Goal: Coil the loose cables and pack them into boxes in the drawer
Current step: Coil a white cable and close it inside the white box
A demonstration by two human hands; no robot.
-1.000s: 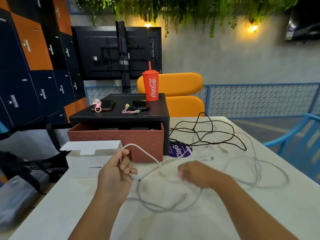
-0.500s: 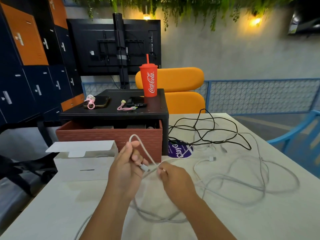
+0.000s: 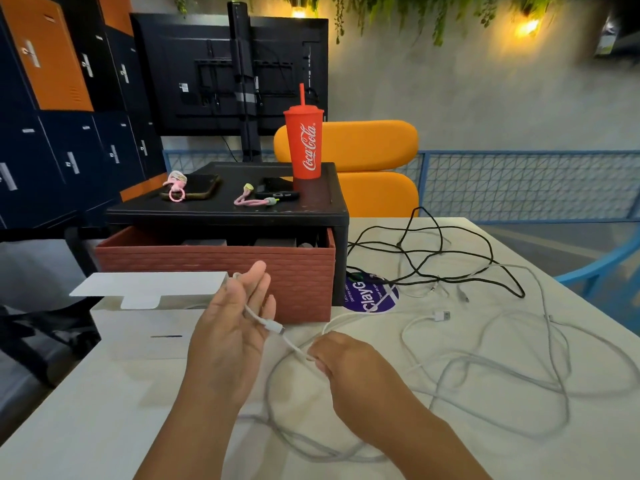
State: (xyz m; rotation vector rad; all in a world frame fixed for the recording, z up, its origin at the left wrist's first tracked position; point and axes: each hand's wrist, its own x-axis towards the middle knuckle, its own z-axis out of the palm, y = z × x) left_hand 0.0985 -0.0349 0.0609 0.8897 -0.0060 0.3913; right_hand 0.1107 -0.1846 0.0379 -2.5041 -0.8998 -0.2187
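Observation:
A long white cable (image 3: 554, 386) sprawls in loose loops over the white table (image 3: 69, 427). My left hand (image 3: 228, 341) is raised with its fingers straight; the cable's end lies across them, and its connector (image 3: 273, 328) hangs off below the little finger. My right hand (image 3: 349, 368) pinches the same cable just below that connector. A black cable (image 3: 433, 258) lies tangled further back on the right. An open white box (image 3: 138, 337), flap up, sits to the left. Behind it the brick-red drawer (image 3: 214, 268) stands pulled out of a black stand (image 3: 225, 211), with dark boxes inside.
On the stand are a red Coca-Cola cup (image 3: 304, 147), two phones and two small pink coiled cables (image 3: 254, 200). A purple sticker (image 3: 370, 296) lies by the drawer. A second white plug (image 3: 440, 315) rests mid-table. A blue chair (image 3: 602, 271) stands at the right, a dark bag (image 3: 41, 327) at the left.
My left hand has gone from a closed grip on the cable end to straight fingers. My right hand came in from the right, took the cable and now draws it down and right.

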